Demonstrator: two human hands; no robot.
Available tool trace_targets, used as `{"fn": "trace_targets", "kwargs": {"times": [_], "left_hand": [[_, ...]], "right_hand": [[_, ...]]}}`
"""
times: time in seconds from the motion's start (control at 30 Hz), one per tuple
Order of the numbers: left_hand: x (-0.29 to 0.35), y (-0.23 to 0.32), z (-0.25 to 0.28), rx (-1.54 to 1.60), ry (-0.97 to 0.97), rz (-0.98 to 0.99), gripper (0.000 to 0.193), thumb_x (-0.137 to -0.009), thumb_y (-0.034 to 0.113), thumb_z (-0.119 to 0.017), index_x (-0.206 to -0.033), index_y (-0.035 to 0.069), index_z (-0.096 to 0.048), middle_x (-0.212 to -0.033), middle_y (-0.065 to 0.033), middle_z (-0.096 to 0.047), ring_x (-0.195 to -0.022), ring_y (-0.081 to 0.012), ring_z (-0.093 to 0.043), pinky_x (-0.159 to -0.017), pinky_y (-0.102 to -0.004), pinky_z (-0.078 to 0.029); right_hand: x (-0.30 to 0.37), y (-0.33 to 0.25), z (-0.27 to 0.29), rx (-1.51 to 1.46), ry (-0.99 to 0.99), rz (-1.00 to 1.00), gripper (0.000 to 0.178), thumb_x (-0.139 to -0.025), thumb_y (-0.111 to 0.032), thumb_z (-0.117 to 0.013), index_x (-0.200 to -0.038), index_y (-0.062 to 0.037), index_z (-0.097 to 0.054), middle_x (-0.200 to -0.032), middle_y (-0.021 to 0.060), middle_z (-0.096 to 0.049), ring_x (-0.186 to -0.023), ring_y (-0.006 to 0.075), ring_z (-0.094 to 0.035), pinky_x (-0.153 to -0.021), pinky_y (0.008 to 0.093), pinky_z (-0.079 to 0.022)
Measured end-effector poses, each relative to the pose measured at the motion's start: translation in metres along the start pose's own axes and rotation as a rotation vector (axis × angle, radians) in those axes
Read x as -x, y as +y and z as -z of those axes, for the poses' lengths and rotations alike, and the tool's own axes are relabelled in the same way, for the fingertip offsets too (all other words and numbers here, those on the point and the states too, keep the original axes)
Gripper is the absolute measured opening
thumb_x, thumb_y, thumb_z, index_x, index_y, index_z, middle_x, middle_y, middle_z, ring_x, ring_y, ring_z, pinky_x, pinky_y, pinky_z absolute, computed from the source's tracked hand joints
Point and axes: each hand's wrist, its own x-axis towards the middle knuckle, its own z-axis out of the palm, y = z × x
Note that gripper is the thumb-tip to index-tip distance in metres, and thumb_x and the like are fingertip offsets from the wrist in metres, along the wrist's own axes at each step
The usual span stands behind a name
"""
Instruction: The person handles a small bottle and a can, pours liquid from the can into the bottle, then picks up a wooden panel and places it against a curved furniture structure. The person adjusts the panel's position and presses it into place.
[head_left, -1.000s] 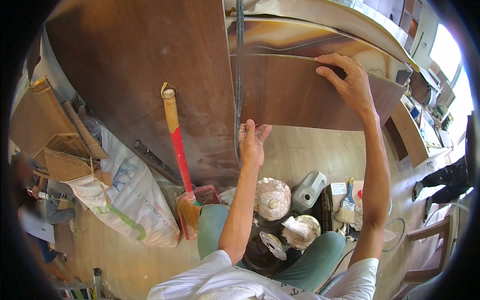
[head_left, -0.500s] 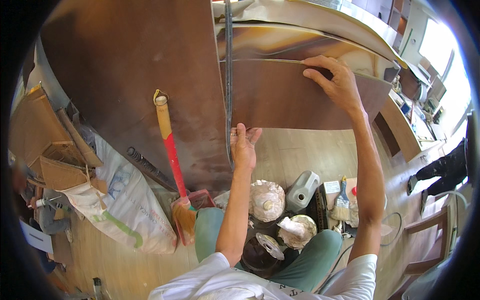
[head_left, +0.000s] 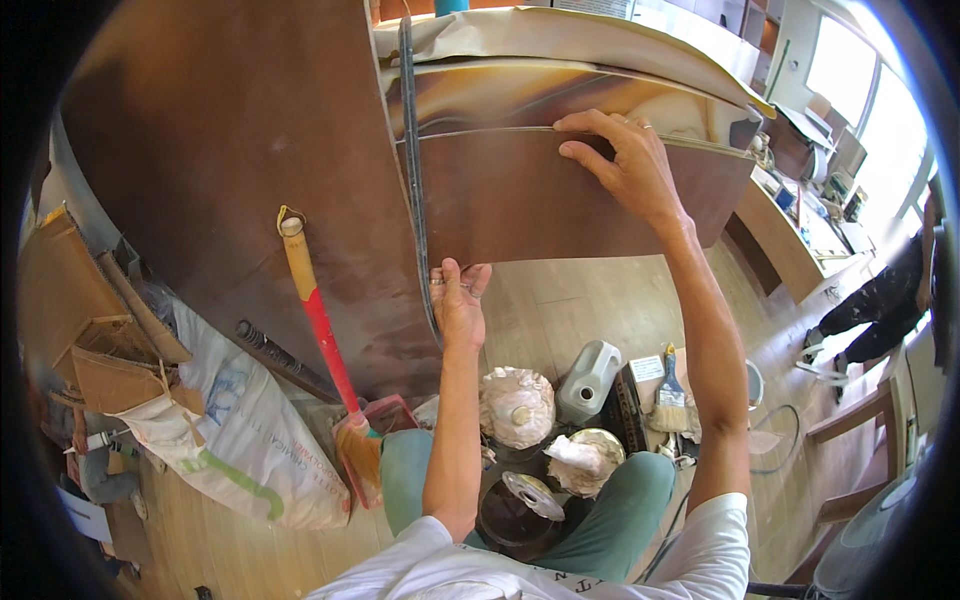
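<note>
A brown rectangular sheet (head_left: 540, 195) stands on edge in front of me, beside a much larger brown panel (head_left: 250, 130). My right hand (head_left: 635, 170) grips the sheet's top edge, index finger along the edge and thumb against the front face. At its lower left corner is my left hand (head_left: 460, 305), thumb pointing up and the other fingers partly hidden; it seems to hold the corner. A narrow black strip (head_left: 410, 130) hangs down the large panel's edge, close to my left fingers. Behind the sheet stands a glossy cream-and-brown patterned sheet (head_left: 510, 90).
A red-and-wood-handled broom (head_left: 318, 320) leans on the large panel. Between my knees and the sheet stand covered cans (head_left: 518, 407), a grey jug (head_left: 588, 380) and a paintbrush (head_left: 671, 400). Cardboard (head_left: 130, 350) and a white sack (head_left: 260, 430) lie left; a person (head_left: 870, 315) stands right.
The whole view has shifted, so the panels and both hands appear farther left. Both hands keep the same places on the brown sheet. The person at the right shows more, with legs placed differently.
</note>
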Motion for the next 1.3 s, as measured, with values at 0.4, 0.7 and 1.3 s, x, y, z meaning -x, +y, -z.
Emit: {"fn": "trace_targets", "kwargs": {"times": [0.4, 0.7, 1.3], "left_hand": [[0.0, 0.002, -0.002, -0.011, -0.021, 0.004, 0.015, -0.099, 0.025, -0.065, -0.095, 0.017, -0.054, -0.092, -0.0022, -0.069, -0.089, -0.0181, -0.07, -0.088, -0.0391, -0.058], [0.0, 0.001, -0.001, -0.01, -0.013, 0.002, 0.015, -0.099, 0.024, -0.065, -0.095, 0.016, -0.053, -0.091, -0.0023, -0.068, -0.088, -0.0176, -0.07, -0.087, -0.0382, -0.059], [0.001, 0.0, -0.003, -0.014, 0.008, -0.007, 0.018, -0.098, 0.028, -0.067, -0.1, 0.015, -0.055, -0.094, -0.0038, -0.068, -0.089, -0.0187, -0.069, -0.089, -0.0378, -0.057]], "right_hand": [[0.002, 0.002, -0.005, 0.04, 0.032, -0.037, 0.02, -0.09, -0.029, -0.07, -0.106, -0.0176, -0.068, -0.073, 0.0096, -0.064, -0.071, 0.0277, -0.058, -0.08, 0.0396, -0.041], [0.001, -0.001, -0.007, 0.084, 0.055, -0.038, 0.016, -0.09, -0.029, -0.07, -0.101, -0.0171, -0.07, -0.076, 0.0075, -0.066, -0.075, 0.0261, -0.061, -0.079, 0.041, -0.043], [0.005, -0.008, -0.012, 0.225, 0.155, 0.034, 0.014, -0.091, -0.03, -0.069, -0.098, -0.0179, -0.069, -0.078, 0.0019, -0.068, -0.079, 0.0227, -0.063, -0.076, 0.0398, -0.042]]}}
